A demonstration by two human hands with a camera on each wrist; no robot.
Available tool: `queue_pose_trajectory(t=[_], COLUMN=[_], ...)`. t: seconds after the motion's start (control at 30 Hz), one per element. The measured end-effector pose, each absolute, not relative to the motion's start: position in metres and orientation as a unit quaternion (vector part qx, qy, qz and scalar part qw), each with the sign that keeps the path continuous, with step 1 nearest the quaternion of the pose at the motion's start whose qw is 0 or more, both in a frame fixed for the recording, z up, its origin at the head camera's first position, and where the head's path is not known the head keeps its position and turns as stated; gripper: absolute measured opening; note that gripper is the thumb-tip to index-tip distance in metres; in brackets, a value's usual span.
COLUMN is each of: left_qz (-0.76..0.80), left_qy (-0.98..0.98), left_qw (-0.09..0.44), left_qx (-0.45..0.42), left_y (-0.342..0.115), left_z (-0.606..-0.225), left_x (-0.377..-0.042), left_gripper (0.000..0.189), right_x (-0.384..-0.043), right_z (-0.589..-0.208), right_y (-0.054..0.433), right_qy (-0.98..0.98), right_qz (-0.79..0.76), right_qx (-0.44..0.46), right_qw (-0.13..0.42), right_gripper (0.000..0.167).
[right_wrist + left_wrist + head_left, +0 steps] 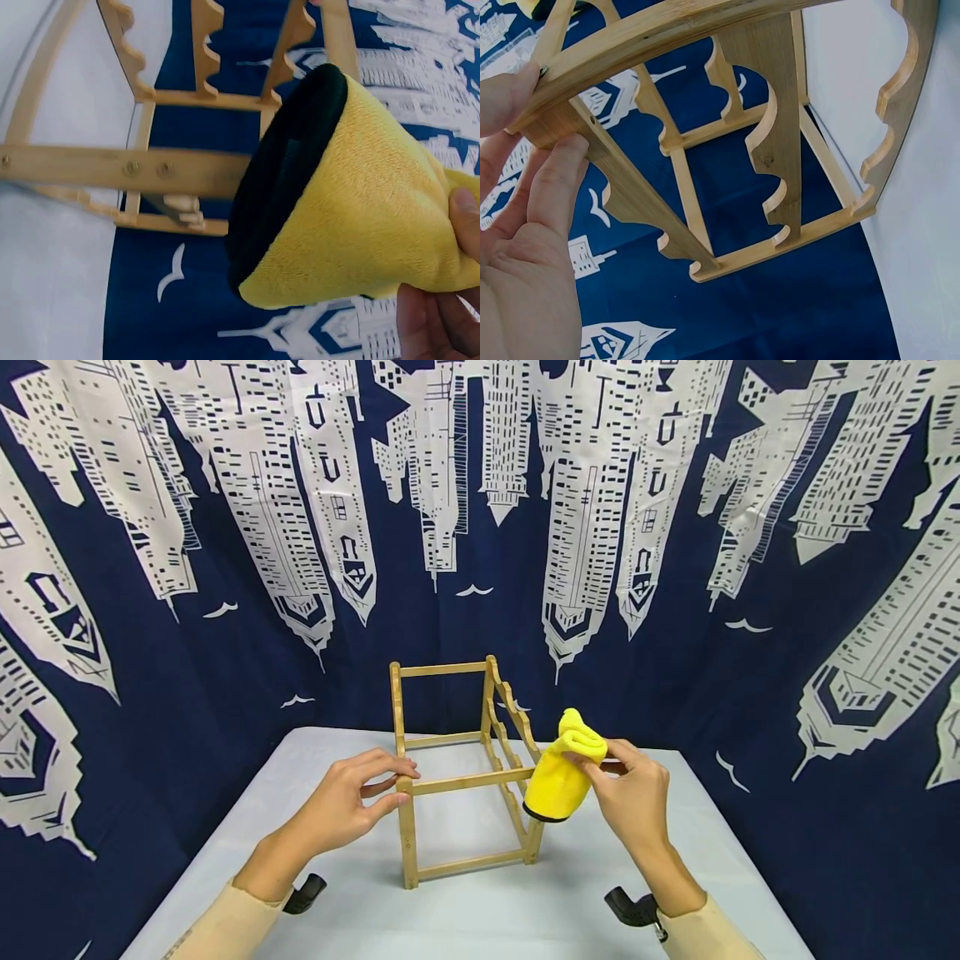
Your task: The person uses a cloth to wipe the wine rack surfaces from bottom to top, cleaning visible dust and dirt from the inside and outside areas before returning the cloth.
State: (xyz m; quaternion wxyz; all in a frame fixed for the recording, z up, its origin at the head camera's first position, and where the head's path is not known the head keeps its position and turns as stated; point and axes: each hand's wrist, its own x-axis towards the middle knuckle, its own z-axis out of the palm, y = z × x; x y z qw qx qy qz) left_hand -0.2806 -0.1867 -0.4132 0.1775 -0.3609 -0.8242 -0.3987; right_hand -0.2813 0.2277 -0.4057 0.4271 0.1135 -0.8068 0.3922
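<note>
A light wooden rack (465,782) with scalloped rails stands on the table. My left hand (348,797) grips its near left top corner, thumb on one side and fingers on the other, as the left wrist view shows along the wooden rail (667,30). In my right hand (633,793) a folded yellow cloth (558,781) with a black edge is pinched between thumb and fingers. That cloth hangs at the rack's near right corner and overlaps it. Seen from the right wrist, the yellow cloth (352,202) flares towards the rack, its black-edged end covering part of a bar (90,166).
The table (600,902) has a pale cover. Behind it and along both sides hangs a dark blue curtain (450,618) printed with white buildings and birds. A black curved piece (303,893) sits at the left wrist, and another black piece (630,907) at the right.
</note>
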Motion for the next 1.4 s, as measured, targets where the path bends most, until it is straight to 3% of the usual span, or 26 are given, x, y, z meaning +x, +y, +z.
queue_pose_trajectory(t=[0.33, 0.57, 0.73, 0.87, 1.0, 1.1, 1.4], left_qz=[-0.404, -0.406, -0.41, -0.412, -0.414, -0.417, -0.428], left_qy=[-0.831, -0.832, -0.828, -0.825, -0.821, -0.818, -0.798], left_qw=[0.171, 0.177, 0.18, 0.183, 0.187, 0.188, 0.214], left_qx=[-0.341, -0.334, -0.338, -0.339, -0.345, -0.35, -0.366], left_y=[-0.187, -0.187, -0.188, -0.188, -0.186, -0.186, -0.199], left_z=[-0.413, -0.413, -0.417, -0.418, -0.417, -0.416, -0.42], left_x=[-0.277, -0.276, -0.277, -0.277, -0.278, -0.278, -0.282], left_gripper=[0.038, 0.038, 0.038, 0.038, 0.039, 0.039, 0.033], right_x=[-0.292, -0.308, -0.317, -0.319, -0.317, -0.316, -0.311], right_z=[-0.418, -0.445, -0.468, -0.486, -0.506, -0.517, -0.525], right_y=[0.277, 0.311, 0.338, 0.349, 0.35, 0.351, 0.365], right_qy=[-0.855, -0.879, -0.894, -0.924, -0.97, -0.979, -0.964], right_qz=[0.319, 0.21, 0.118, 0.059, 0.083, 0.125, 0.165], right_qx=[0.084, 0.13, 0.173, 0.191, 0.165, 0.141, 0.195], right_qw=[0.4, 0.407, 0.397, 0.325, 0.156, 0.076, 0.072], right_gripper=[0.036, 0.049, 0.046, 0.04, 0.036, 0.034, 0.024])
